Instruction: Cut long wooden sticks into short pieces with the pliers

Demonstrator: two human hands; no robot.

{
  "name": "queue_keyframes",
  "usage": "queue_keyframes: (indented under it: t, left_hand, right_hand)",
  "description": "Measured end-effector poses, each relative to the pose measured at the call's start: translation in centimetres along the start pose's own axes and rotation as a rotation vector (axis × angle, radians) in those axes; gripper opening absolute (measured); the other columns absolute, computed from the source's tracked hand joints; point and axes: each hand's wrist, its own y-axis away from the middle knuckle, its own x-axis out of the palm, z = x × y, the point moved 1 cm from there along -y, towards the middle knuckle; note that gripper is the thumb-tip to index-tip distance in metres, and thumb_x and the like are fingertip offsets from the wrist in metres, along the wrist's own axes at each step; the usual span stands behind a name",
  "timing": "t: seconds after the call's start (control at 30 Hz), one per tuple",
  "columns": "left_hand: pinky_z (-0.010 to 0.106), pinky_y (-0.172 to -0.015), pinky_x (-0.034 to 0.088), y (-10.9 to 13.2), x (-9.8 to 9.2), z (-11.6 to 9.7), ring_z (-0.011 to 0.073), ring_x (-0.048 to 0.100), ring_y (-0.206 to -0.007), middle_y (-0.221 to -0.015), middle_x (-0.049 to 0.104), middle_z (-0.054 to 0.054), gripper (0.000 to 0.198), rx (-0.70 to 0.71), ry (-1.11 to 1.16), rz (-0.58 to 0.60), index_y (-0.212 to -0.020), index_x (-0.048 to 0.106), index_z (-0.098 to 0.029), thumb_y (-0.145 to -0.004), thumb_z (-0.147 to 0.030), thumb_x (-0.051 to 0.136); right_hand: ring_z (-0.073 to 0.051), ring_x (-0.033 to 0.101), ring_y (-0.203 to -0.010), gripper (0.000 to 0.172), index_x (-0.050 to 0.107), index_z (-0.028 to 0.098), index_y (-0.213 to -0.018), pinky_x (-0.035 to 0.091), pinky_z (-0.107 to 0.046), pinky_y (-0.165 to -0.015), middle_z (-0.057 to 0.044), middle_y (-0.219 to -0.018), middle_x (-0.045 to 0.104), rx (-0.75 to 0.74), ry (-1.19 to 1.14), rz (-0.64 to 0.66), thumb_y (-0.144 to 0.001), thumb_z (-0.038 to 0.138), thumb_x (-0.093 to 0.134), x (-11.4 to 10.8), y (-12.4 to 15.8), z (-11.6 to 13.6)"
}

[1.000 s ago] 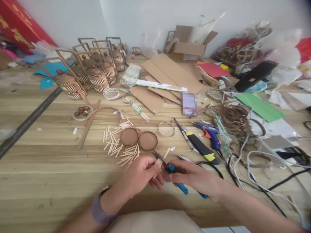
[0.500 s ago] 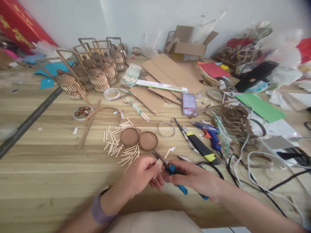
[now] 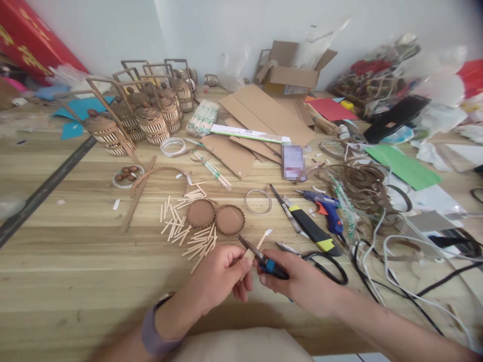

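Observation:
My left hand [image 3: 226, 271] pinches a few thin wooden sticks [image 3: 262, 241] between thumb and fingers. Wrapped round the blue-and-black handles of a pair of pliers [image 3: 269, 265] is my right hand [image 3: 292, 276]. The metal jaws lie across the sticks, just beyond my left fingertips; whether they bite into a stick I cannot tell. Beyond my hands, two round cardboard discs with notched rims [image 3: 230, 219] rest side by side on the table. Many short cut sticks [image 3: 199, 242] are scattered to their left. A thin ring [image 3: 258, 201] lies to their right.
To the right are a black-and-yellow utility knife [image 3: 313, 229], a blue glue gun [image 3: 332, 213], scissors [image 3: 328, 266] and tangled cables. Several small lidded baskets with tall handles [image 3: 153, 125] stand at back left. Cardboard sheets [image 3: 264, 113] lie behind, and brown strips [image 3: 362, 181] at right.
The pliers' handles, spread wide before, have come together inside my right hand. My left hand keeps its pinch on the sticks, almost in the same place.

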Motion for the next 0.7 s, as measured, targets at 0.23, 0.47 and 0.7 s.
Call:
queue_keyframes:
  t: [0.23, 0.47, 0.7]
  left_hand:
    - [0.020, -0.048, 0.041, -0.12, -0.33, -0.21, 0.0084, 0.056, -0.047, -0.063, 0.058, -0.002, 0.048, -0.025, 0.010, 0.005, -0.069, 0.052, -0.017, -0.079, -0.063, 0.056]
    - [0.019, -0.044, 0.040, -0.03, -0.29, -0.47, 0.0077, 0.054, -0.043, -0.062, 0.059, -0.002, 0.050, -0.049, 0.023, 0.026, -0.074, 0.053, -0.017, -0.079, -0.066, 0.054]
    - [0.019, -0.042, 0.038, -0.04, -0.14, -0.66, 0.0071, 0.051, -0.040, -0.059, 0.057, -0.003, 0.047, -0.057, 0.024, 0.023, -0.073, 0.053, -0.017, -0.078, -0.064, 0.055]
  right_hand:
    - [-0.014, 0.047, -0.068, 0.008, 0.060, 0.018, -0.084, 0.039, -0.025, -0.063, 0.001, -0.075, 0.057, 0.012, -0.072, 0.041, -0.083, 0.024, 0.055, -0.05, -0.36, -0.31]
    - [-0.016, 0.052, -0.082, 0.013, 0.060, 0.018, -0.091, 0.041, -0.026, -0.075, 0.000, -0.084, 0.057, 0.039, -0.245, 0.148, -0.081, 0.027, 0.059, -0.56, -0.33, -0.43]
    - [-0.015, 0.048, -0.074, 0.015, 0.058, 0.018, -0.088, 0.038, -0.026, -0.067, 0.002, -0.078, 0.054, 0.102, -0.211, 0.107, -0.075, 0.025, 0.058, -0.28, -0.38, -0.54]
